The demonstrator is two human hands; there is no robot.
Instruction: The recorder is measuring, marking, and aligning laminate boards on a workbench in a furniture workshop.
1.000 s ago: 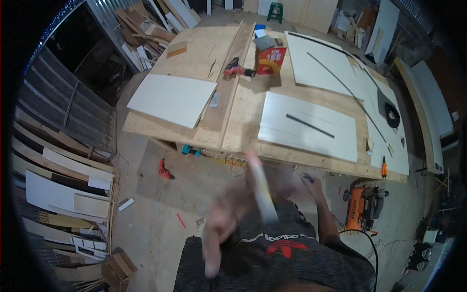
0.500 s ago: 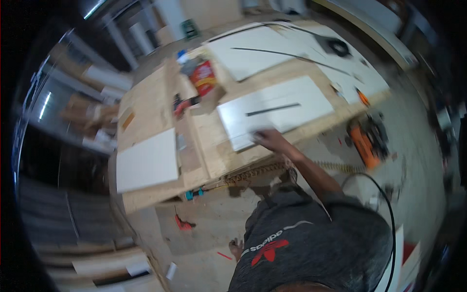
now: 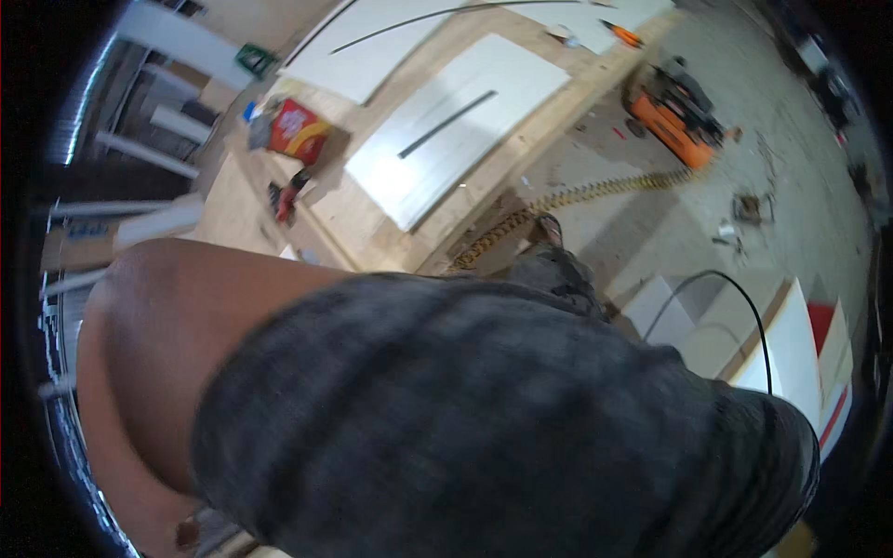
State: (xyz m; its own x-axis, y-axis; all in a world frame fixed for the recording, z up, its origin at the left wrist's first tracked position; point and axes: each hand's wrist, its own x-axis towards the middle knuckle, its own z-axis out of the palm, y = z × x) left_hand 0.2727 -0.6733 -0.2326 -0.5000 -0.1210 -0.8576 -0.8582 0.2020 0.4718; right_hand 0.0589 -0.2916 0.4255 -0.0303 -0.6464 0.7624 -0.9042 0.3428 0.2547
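My left arm (image 3: pixel 214 288) is raised and bent across the left of the view, with the elbow out and the forearm folding back toward the lower edge. Its hand lies outside the picture. My right hand is not seen either; the dark grey shirt (image 3: pixel 484 418) fills the lower middle. Beyond it, on the wooden worktable (image 3: pixel 502 177), lies a white panel (image 3: pixel 437 167) with a short dark strip (image 3: pixel 448 124) on it. A red bag (image 3: pixel 298 132) and a red-and-black power drill (image 3: pixel 288 195) are to the panel's left.
An orange machine (image 3: pixel 670 126) sits on the floor right of the table, and a coiled yellow hose (image 3: pixel 595 193) runs from it under the table edge. White boards (image 3: pixel 781 344) and a black cable (image 3: pixel 758 321) are at the right. An orange-handled tool (image 3: pixel 621 34) lies at the far corner.
The view has turned and shifted. My right hand, earlier over the white panel, has gone from view. My left arm, earlier hanging low, is now raised and bent.
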